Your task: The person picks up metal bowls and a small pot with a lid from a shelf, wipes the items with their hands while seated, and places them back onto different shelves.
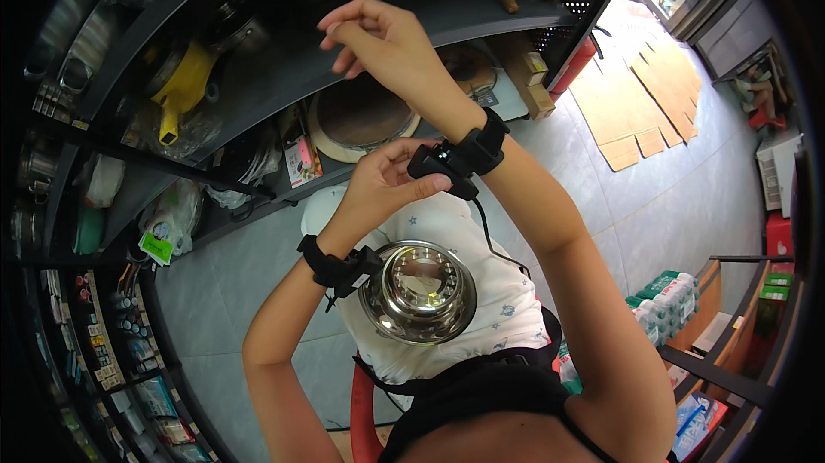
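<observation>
My left hand (388, 177) is closed on a small black camera (445, 172) fixed to the strap around my right wrist, its thumb along the near side. My right hand (378, 40) is raised in front of the shelf with its fingers loosely bent and apart, holding nothing. A black cable (486, 231) runs from that camera down toward my lap. My left wrist wears a black strap (322, 262) with a similar small camera (355, 274). A shiny steel bowl (460, 304) rests on my lap, on white patterned cloth (507, 295), with a perforated metal piece (423, 276) inside it.
Dark shelving (284, 42) curves across the front, holding a yellow-handled pan (185, 89) and a round brown-topped board (361, 119). Goods racks (94, 334) stand at the left. Cardboard (627, 106) lies on the grey tiled floor (593, 192). Green-white packs (662, 304) sit at the right.
</observation>
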